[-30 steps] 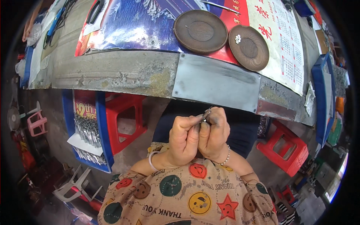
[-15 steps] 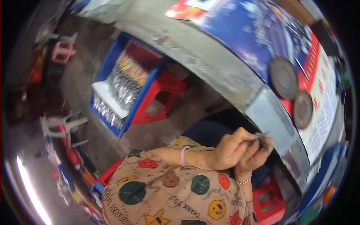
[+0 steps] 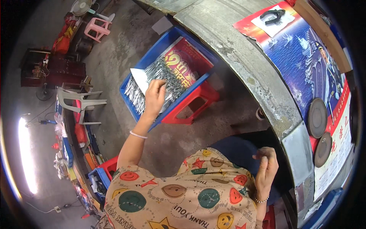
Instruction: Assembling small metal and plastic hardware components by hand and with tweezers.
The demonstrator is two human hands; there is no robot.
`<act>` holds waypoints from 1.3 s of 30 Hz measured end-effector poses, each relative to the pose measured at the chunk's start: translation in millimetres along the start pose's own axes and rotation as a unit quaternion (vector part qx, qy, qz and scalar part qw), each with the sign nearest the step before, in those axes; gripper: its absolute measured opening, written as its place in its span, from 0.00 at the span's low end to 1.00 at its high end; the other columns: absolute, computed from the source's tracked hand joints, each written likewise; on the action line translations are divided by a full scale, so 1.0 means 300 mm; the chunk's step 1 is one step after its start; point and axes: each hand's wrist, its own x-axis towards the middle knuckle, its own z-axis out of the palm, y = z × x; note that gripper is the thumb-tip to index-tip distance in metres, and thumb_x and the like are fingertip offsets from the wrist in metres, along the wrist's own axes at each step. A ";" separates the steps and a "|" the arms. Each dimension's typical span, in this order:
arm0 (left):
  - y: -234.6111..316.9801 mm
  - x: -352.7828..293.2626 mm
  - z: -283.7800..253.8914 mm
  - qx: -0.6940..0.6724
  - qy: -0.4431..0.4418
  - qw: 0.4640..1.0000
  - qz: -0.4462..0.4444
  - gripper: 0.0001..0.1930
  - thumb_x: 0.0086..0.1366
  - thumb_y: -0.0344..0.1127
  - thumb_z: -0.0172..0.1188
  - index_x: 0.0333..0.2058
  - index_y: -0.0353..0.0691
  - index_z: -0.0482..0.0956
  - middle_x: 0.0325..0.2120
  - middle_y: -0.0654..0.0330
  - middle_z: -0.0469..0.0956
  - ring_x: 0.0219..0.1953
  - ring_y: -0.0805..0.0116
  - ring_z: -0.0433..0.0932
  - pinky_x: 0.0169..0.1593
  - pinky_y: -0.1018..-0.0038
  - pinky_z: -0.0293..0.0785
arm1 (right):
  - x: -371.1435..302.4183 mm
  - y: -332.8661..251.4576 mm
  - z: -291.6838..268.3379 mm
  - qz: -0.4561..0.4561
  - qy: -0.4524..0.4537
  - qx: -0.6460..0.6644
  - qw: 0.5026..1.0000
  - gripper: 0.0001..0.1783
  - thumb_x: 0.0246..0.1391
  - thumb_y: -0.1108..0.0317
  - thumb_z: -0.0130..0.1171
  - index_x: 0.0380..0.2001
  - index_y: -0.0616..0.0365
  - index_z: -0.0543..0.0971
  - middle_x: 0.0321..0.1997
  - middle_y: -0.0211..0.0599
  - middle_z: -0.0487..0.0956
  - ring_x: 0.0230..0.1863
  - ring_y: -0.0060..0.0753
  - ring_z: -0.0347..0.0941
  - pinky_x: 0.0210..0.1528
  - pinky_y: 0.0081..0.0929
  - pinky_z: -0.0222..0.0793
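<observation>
My left hand [image 3: 155, 98], with a white band at its wrist, reaches over a blue plastic bin [image 3: 140, 68]. Its fingers are curled; whatever they may hold is hidden. Right below it lie many thin, shiny metal pieces [image 3: 167, 78], too small to name. A white strip [image 3: 140, 79] stands among them, partly behind the hand, and a red printed sheet [image 3: 198, 57] lines the bin's far side. My right hand [image 3: 265, 168], with a beaded bracelet, hovers by the near edge of the workbench. Its fingers are bent inward, and I cannot see anything in them.
A red stool [image 3: 192, 108] supports the bin. The worn grey workbench [image 3: 263, 82] curves along the right, bearing a printed poster [image 3: 291, 72], two round dark discs [image 3: 317, 118] and a black tool [image 3: 272, 16]. A grey chair [image 3: 82, 101] and pink stool [image 3: 98, 28] stand at left.
My hands were together by the bench, fingers around a small dark piece. Now they are apart: the left has swung over to the bin, while the right stays near the bench.
</observation>
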 end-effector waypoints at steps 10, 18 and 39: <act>0.176 0.126 0.036 -0.008 -0.024 0.996 0.089 0.08 0.58 0.20 0.54 0.37 0.33 0.78 0.31 0.54 0.76 0.34 0.62 0.76 0.39 0.73 0.70 | 0.018 0.020 -0.044 -0.054 -0.080 -0.133 0.986 0.11 0.49 0.67 0.60 0.32 0.62 0.73 0.31 0.45 0.71 0.30 0.50 0.70 0.31 0.38 0.68; 1.128 0.363 0.528 -0.252 -0.287 0.813 0.439 0.10 0.56 0.23 0.56 0.38 0.34 0.77 0.30 0.54 0.73 0.33 0.57 0.74 0.38 0.70 0.69 | -0.074 -0.057 -0.182 -0.064 -0.122 -0.133 0.981 0.12 0.53 0.63 0.59 0.34 0.60 0.72 0.34 0.40 0.71 0.33 0.43 0.71 0.35 0.34 0.69; 1.226 0.496 0.735 -0.475 -0.398 0.772 0.141 0.04 0.68 0.29 0.48 0.38 0.34 0.68 0.28 0.62 0.71 0.30 0.75 0.73 0.36 0.78 0.71 | 0.377 0.076 -0.629 -0.096 0.061 -0.313 0.943 0.08 0.49 0.71 0.56 0.30 0.63 0.71 0.31 0.48 0.72 0.34 0.52 0.72 0.34 0.43 0.68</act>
